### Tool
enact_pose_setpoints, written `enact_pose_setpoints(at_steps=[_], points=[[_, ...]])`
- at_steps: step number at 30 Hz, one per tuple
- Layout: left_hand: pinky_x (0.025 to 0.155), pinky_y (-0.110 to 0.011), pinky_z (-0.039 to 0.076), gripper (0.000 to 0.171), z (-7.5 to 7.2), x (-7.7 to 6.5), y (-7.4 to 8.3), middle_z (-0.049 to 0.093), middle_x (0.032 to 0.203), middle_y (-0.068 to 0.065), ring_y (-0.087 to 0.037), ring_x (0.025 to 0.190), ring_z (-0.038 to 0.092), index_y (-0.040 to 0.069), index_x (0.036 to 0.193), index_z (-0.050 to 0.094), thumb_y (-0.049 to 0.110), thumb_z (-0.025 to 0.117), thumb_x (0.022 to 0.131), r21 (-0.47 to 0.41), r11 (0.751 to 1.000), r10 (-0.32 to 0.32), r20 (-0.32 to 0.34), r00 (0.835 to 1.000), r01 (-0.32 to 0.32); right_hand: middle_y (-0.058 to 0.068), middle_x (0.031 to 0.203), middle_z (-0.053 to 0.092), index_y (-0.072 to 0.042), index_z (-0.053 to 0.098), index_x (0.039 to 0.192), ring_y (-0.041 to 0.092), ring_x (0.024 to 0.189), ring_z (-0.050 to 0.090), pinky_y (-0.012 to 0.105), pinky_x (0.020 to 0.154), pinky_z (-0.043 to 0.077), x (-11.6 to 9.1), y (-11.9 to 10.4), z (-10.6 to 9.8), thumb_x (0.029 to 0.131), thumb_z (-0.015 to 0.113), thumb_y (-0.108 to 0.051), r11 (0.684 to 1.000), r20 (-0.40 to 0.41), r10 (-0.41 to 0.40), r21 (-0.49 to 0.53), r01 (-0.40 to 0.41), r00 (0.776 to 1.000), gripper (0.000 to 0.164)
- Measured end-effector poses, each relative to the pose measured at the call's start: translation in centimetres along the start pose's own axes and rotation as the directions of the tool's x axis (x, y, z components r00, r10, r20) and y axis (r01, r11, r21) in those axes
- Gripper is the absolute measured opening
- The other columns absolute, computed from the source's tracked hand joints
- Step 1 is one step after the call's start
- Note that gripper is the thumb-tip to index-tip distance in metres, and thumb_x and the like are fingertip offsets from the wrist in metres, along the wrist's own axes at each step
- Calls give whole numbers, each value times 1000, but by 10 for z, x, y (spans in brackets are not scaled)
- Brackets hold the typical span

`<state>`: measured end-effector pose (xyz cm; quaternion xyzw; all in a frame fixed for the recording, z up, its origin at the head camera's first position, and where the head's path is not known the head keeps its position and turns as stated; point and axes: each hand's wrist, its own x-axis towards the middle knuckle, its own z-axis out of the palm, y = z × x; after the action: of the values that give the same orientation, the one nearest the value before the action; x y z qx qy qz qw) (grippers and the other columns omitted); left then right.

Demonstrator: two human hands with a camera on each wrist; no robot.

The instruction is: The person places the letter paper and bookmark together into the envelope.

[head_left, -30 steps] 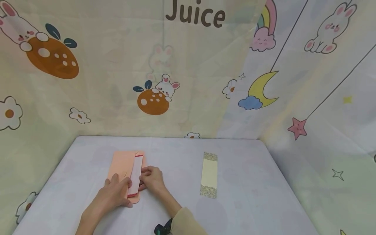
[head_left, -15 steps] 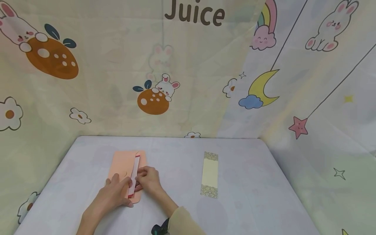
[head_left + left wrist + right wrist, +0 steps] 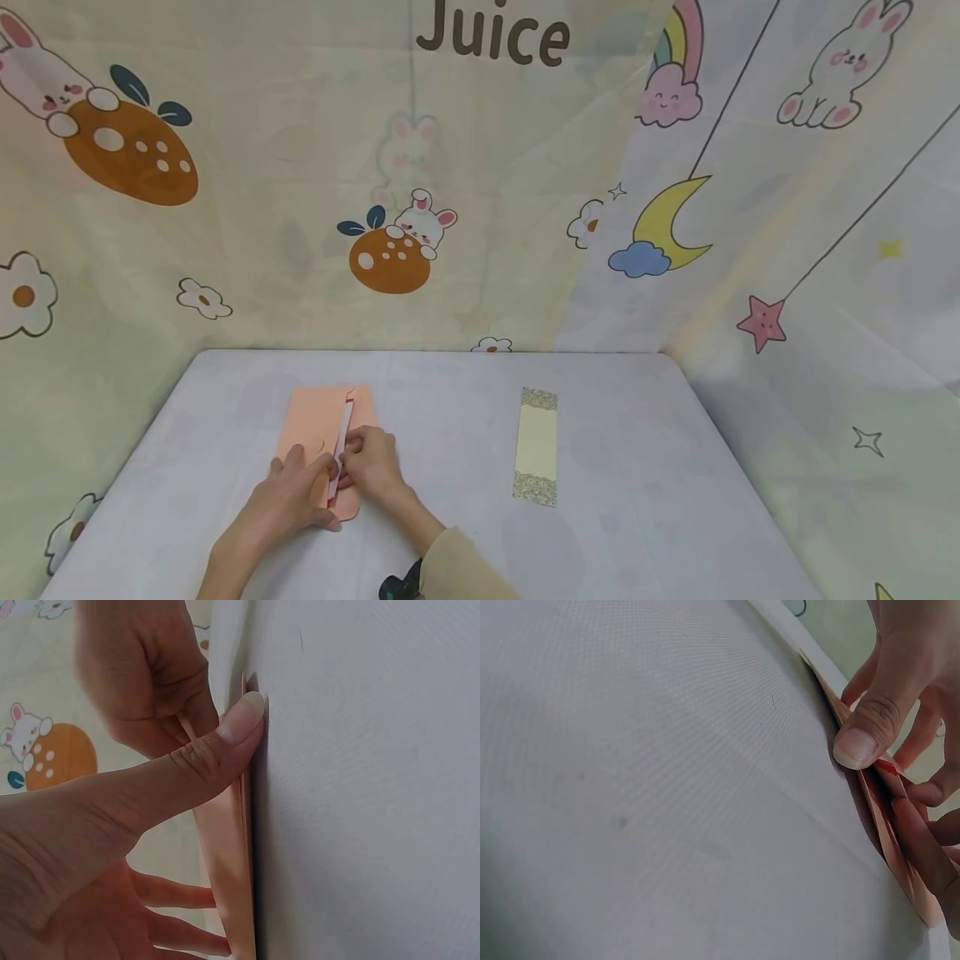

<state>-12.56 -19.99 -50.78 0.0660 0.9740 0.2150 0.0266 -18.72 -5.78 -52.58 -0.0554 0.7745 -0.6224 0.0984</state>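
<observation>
A peach paper envelope (image 3: 313,412) lies on the left half of the table, its mouth along a line right of its middle. In the head view, a white card with red ends (image 3: 347,418) shows as a narrow strip at that mouth, the rest hidden inside. My left hand (image 3: 288,496) rests on the envelope with fingers spread, thumb at the near edge. My right hand (image 3: 377,467) pinches the card's right side. In the left wrist view the left thumb (image 3: 199,761) crosses the envelope's edge. A bit of red (image 3: 889,766) shows between the layers in the right wrist view.
A cream paper strip with glittery patterned ends (image 3: 536,442) lies flat to the right of the hands. The white-covered table (image 3: 637,467) is walled by printed fabric (image 3: 510,167). A dark wrist device (image 3: 401,583) sits by the right sleeve (image 3: 465,567).
My right hand has moved left, sliding the card into the envelope, so its visible part has narrowed to a thin strip. The left hand and the cream strip have stayed in place.
</observation>
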Motion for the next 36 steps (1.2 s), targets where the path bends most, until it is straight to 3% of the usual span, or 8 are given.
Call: enact_pose_setpoints(at_steps=[9,18,26,30,36], points=[[56,-41,42,70,0,0,0,43,103,-12,-33,84,44,22,107,59,42,98,52,-9,1000,-3,16,1000,3,5,64,68,10,69,107,16,43,66,24,41,51,0,-3,4,84,64,17,993,-1,-42,-114,41,999,24],[57,-43,44,71,-1,0,1,43,103,-13,-33,85,45,21,108,59,43,97,53,-1,1000,-9,33,999,10,5,60,67,11,68,109,19,45,68,24,42,52,1,-7,5,82,63,19,991,56,-37,-128,44,998,29],[55,-39,42,70,-2,-1,1,42,102,-12,-32,82,43,23,108,59,44,97,53,-3,1000,0,22,1000,0,4,65,69,11,66,119,17,46,68,22,44,52,-2,-10,-3,86,65,15,984,76,-25,-172,37,997,33],[55,-38,41,67,-2,-1,1,43,102,-11,-31,82,43,26,103,58,43,98,52,-12,1000,6,11,1000,-6,6,75,71,8,67,118,8,49,64,18,48,51,-4,-6,-16,88,68,10,973,103,-87,-203,107,991,31],[56,-38,41,65,-2,-1,0,43,102,-10,-31,83,44,27,99,56,42,98,52,-15,1000,0,13,1000,0,7,83,74,0,73,109,-4,63,57,12,58,47,-8,-2,-38,86,74,2,917,109,-219,-315,243,969,23]])
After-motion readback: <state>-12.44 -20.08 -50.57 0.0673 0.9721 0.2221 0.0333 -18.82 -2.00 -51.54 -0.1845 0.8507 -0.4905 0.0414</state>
